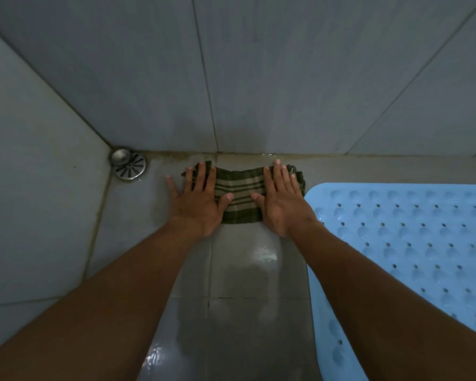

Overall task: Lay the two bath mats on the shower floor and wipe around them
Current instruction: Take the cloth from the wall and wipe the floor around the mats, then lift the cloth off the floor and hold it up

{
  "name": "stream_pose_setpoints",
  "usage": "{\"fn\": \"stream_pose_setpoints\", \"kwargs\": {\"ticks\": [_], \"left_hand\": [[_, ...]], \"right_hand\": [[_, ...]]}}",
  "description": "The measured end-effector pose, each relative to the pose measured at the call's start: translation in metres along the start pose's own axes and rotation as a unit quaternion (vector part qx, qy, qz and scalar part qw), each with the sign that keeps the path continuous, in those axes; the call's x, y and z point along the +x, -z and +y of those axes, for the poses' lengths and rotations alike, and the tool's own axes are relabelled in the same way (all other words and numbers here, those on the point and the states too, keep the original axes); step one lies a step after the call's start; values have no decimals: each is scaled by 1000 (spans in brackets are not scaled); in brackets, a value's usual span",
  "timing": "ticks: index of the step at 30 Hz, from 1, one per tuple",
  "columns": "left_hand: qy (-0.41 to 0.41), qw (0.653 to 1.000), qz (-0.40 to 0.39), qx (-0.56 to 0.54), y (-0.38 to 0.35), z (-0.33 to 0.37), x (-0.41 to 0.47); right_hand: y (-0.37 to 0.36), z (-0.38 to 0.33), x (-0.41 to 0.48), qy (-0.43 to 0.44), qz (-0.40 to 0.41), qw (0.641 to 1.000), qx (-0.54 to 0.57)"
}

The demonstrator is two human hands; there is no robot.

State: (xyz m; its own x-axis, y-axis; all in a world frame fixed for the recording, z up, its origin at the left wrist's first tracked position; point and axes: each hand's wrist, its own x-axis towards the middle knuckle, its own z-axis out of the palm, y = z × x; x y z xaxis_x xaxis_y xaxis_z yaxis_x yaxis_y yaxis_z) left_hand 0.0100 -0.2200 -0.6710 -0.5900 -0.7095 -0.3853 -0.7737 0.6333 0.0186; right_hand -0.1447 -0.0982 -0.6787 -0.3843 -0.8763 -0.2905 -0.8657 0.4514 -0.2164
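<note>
A green and tan striped cloth [241, 196] lies flat on the wet grey shower floor [239, 270], close to the back wall. My left hand [197, 200] presses on its left end with fingers spread. On the right end rests my right hand [282, 200], palm down and fingers spread as well. A light blue bath mat [412, 243] with holes and suction dimples lies flat on the floor at the right, its rounded corner just beside my right hand. Only one mat is in view.
A round metal drain [128, 164] sits in the floor's back left corner, left of the cloth. Grey tiled walls [259, 78] rise behind and to the left. Water glistens on the floor tiles between my arms.
</note>
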Motion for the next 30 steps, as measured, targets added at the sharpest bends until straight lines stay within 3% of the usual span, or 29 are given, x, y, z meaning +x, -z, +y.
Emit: {"fn": "stream_pose_setpoints", "kwargs": {"ticks": [2, 5, 8, 13, 18, 30], "left_hand": [[-6, 1000, 19, 1, 2, 2, 4], [-25, 992, 117, -46, 4, 1, 6], [-32, 978, 195, -70, 3, -5, 6], [-10, 986, 164, 7, 23, -6, 16], [-37, 990, 128, 48, 47, -5, 13], [-54, 954, 278, -102, 179, 12, -40]], "right_hand": [[5, 2, 5, 3, 0, 1000, 8], [12, 6, 8, 22, 3, 1000, 10], [23, 18, 7, 52, 45, 996, -51], [41, 29, 15, -2, 51, 996, -66], [67, 21, 20, 4, 44, 995, -88], [210, 23, -22, 10, 142, 990, 2]]}}
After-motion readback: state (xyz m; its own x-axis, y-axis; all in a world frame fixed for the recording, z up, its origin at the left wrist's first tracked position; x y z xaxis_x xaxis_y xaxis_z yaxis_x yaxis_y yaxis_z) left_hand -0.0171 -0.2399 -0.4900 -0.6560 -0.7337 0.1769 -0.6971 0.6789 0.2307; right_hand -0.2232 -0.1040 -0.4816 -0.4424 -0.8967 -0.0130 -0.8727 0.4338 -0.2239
